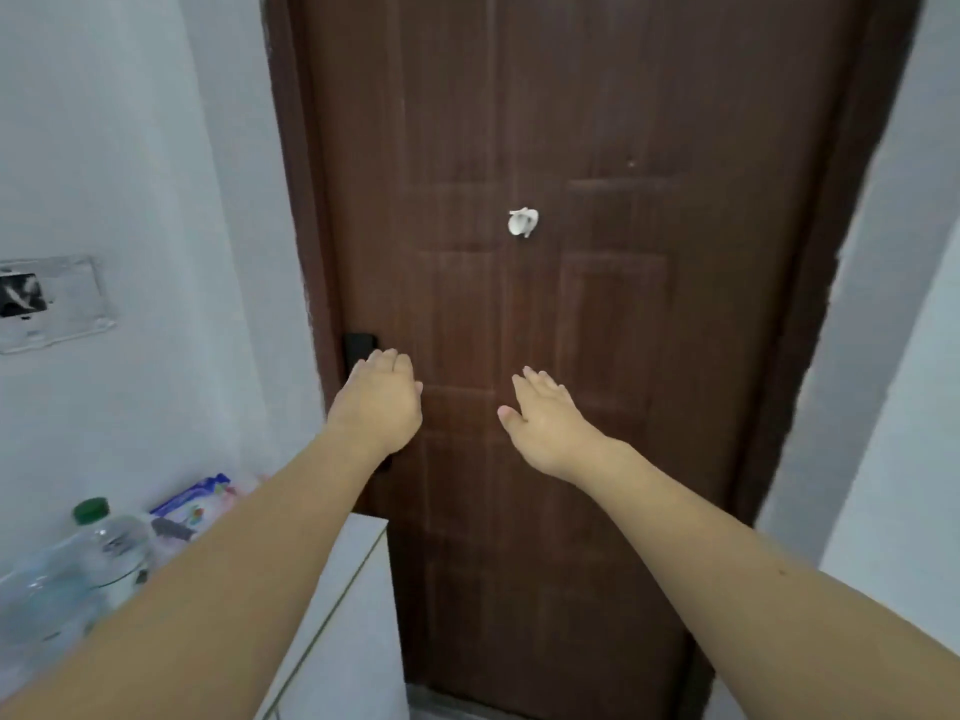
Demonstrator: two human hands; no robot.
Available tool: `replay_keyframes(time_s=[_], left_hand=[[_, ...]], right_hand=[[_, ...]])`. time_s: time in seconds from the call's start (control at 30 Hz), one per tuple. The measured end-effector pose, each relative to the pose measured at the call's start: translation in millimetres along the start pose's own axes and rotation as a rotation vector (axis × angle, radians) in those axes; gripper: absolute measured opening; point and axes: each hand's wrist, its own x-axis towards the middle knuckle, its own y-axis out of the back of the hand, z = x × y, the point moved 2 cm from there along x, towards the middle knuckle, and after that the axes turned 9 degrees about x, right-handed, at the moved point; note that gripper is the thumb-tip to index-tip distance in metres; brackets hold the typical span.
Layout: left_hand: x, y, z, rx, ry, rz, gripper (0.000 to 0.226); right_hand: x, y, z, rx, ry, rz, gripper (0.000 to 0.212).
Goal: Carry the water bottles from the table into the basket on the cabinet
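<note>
Both hands are out in front of the person and hold nothing: the left hand [376,400] hangs with its fingers loosely bent, the right hand [545,420] is spread with straight fingers, and neither touches the brown door [597,304] beyond them, as far as the view shows. A black door handle [358,345] sits just past the left hand. The only bottles in view lie low and to the left of the left forearm — one clear water bottle [111,548] with a green cap, and beside it more clear plastic that looks like further bottles, though it is too blurred to count. They rest over a white surface [343,589] that runs under the left arm; whether a basket holds them cannot be told, since no rim or wall of one shows. A colourful packet [195,504] lies just behind them. Judging from the empty hands, the person seems to be between loads — some bottles may already be delivered, but the table is out of view, so what remains is unknown.
</note>
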Motion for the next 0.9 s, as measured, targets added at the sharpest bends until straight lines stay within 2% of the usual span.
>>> replay_keyframes(time_s=[0.17, 0.3, 0.4, 0.5, 0.67, 0.9], left_hand=[[12.4, 24.7, 121.5, -0.153, -0.142, -0.001, 0.043], [9.0, 55.1, 243.8, -0.256, -0.365, 0.025, 0.047], [-3.6, 89.7, 331.7, -0.378, -0.527, 0.097, 0.037], [-27.4, 122.0, 417.2, -0.447, -0.744, 0.154, 0.027], [-94.0, 175.2, 551.0, -0.662, -1.024, 0.104, 0.046], [-217.9, 262.6, 674.6, -0.810, -1.425, 0.195, 0.044]], right_hand=[[-75.6, 71.4, 74.3, -0.066, -0.178, 0.116, 0.059], [-157.5, 134.2, 136.8, -0.168, -0.384, 0.228, 0.057], [-226.9, 175.8, 177.4, -0.212, -0.525, 0.318, 0.052], [-301.6, 209.8, 210.4, -0.270, -0.700, 0.368, 0.059], [-440.2, 252.7, 236.7, -0.301, -0.983, 0.491, 0.060], [-600.1, 293.2, 227.6, -0.389, -1.366, 0.618, 0.061]])
